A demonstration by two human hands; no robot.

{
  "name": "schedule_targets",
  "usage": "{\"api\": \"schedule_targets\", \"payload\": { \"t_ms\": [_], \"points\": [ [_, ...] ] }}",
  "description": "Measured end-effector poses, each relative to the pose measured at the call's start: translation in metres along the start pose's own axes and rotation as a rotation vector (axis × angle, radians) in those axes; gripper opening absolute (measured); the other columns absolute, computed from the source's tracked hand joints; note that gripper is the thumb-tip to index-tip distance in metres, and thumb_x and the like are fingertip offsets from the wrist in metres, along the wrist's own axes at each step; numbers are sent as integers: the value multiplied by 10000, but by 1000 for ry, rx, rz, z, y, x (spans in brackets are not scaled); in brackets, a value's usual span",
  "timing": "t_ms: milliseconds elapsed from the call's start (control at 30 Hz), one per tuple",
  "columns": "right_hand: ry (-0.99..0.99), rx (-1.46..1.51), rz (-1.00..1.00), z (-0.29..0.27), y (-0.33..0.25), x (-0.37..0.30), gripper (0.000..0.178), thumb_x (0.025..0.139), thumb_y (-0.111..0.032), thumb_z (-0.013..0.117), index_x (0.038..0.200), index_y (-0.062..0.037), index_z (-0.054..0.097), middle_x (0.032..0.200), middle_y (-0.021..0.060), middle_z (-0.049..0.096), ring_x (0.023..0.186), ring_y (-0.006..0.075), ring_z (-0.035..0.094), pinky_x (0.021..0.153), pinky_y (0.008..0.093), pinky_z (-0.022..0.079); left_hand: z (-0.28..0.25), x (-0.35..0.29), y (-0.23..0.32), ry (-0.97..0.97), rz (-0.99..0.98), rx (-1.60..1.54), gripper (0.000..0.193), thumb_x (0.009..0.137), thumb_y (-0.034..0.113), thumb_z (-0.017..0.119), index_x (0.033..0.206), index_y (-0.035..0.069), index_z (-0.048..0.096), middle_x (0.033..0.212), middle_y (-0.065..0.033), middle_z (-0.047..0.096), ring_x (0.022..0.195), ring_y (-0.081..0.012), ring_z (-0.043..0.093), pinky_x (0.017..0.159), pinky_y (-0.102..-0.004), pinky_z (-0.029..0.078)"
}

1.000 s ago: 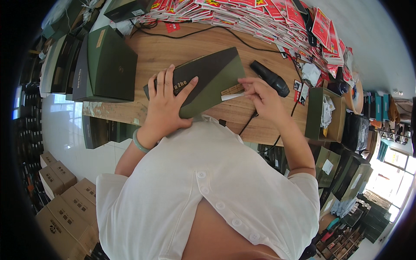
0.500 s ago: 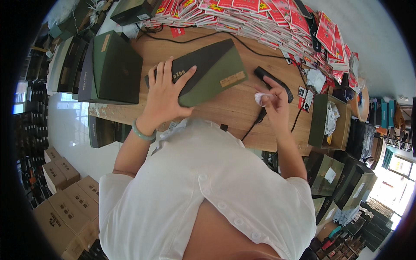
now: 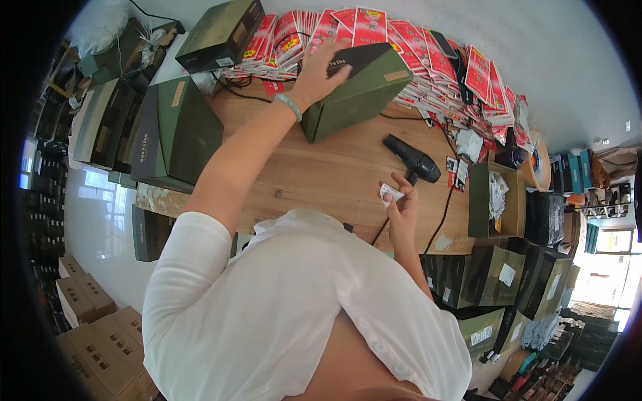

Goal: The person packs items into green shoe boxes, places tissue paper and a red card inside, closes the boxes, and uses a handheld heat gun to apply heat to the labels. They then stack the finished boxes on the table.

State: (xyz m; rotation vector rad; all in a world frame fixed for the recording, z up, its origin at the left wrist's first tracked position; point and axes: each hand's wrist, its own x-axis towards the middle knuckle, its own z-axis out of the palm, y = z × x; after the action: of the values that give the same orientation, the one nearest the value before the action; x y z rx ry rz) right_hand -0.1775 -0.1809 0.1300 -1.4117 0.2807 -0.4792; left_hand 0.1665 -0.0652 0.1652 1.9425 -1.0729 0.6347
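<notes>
Far out over the wooden table (image 3: 301,175), my left hand (image 3: 317,79) grips the upper left edge of a dark green and black box (image 3: 361,97). Its fingers reach over the top; a fingertip or two are hard to make out against the red packets behind. Between thumb and fingers of my right hand (image 3: 404,208) is a small white label (image 3: 390,194), slightly curled. That hand is held over the right part of the table, just short of a black hair dryer (image 3: 416,162), and does not appear to touch it.
Red printed packets (image 3: 428,57) are heaped along the far edge. Similar green boxes stand at the left (image 3: 179,134) and back left (image 3: 222,37). An open box with crumpled paper (image 3: 480,200) is at the right. A black cord (image 3: 447,217) trails across the table.
My left hand has carried the green box away from my body, to the far side, and the box is tilted differently. My right hand has come nearer, still pinching the label. The view has shifted.
</notes>
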Motion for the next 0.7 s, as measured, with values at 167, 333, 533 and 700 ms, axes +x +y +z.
{"api": "schedule_targets", "payload": {
  "t_ms": [167, 333, 533, 700],
  "points": [
    [89, 0, 27, -16, 18, -15, 296, 917, -31, 634, 1098, -93, 409, 1403, 161, 413, 1192, 215, 521, 968, 324, 453, -104, -34, 4, 355, -212, 140, 618, 810, 196, 726, 1363, 71, 480, 1320, -170, 540, 1238, -335, 487, 1044, -461, 336],
    [136, -75, 110, -12, 32, -14, 273, 924, -53, 645, 1080, -70, 421, 1382, 161, 449, 1149, 175, 513, 953, 294, 442, -246, -130, -42, -336, -1006, 1007, 1102, 710, 775, 634, 1559, 244, 174, 1438, -404, 294, 1371, -589, 187, 1044, -742, 74],
    [-140, -65, 51, 45, 31, 21, 341, 893, -51, 689, 1080, -76, 405, 1402, 162, 413, 1153, 193, 533, 928, 305, 477, -311, -169, -68, -430, -1158, 917, 1233, 640, 733, 708, 1570, 275, 41, 1426, -429, 261, 1375, -591, 172, 1073, -696, 101],
    [-307, 61, 64, 91, 15, 36, 375, 862, -53, 721, 1069, -76, 409, 1405, 164, 384, 1221, 278, 521, 952, 368, 505, -315, -171, -41, -415, -1000, 803, 1225, 612, 543, 768, 1567, 285, 45, 1417, -433, 258, 1338, -573, 256, 1077, -624, 201]
  ]
}}
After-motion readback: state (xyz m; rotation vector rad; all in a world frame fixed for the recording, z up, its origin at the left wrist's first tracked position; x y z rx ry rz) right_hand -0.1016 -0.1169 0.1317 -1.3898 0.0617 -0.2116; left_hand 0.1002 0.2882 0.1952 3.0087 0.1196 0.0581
